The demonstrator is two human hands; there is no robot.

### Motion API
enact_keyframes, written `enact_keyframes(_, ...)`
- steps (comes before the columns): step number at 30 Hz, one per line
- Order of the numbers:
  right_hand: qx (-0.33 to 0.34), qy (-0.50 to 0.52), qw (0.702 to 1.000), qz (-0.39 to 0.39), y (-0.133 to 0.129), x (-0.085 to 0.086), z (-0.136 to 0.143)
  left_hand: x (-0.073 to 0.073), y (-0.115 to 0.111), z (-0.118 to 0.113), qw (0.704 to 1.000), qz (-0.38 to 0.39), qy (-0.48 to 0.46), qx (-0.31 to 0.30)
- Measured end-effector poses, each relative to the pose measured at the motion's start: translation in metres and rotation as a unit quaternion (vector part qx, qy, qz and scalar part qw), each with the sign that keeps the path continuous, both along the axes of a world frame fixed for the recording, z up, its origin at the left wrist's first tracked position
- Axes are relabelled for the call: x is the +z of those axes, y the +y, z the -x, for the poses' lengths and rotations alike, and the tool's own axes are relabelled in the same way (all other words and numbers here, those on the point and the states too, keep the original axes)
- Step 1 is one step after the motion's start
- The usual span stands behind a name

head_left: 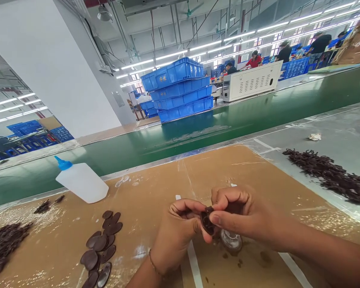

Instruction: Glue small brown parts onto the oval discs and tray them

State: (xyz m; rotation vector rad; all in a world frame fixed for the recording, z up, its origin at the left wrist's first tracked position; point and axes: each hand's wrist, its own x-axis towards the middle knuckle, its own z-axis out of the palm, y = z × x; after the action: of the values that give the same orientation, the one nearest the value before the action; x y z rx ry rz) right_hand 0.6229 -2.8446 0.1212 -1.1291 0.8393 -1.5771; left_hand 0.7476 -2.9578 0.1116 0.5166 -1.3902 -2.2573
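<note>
Left hand (180,228) grips a dark brown piece (208,222) by its edge; right hand (243,212) pinches the same piece, above the counter (156,192). A round clear dish (231,241) sits just beneath the right hand. Brown ovals (99,248) lie left of the hands; a white bottle (85,184) lies beyond them, near the green belt (192,136).

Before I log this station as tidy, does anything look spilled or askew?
Yes: dark spots on the brown surface beside the round dish look like drips, and a crumpled scrap by the right-hand dark pile may be litter.
</note>
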Motion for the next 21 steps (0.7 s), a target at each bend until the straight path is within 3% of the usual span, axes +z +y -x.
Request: enact_keyframes(21,-0.011,-0.008,1.000,-0.023,-0.0015,-0.0002,0.0006,-0.0046,-0.0035,-0.0011,1.000,0.028,0.001,-0.010)
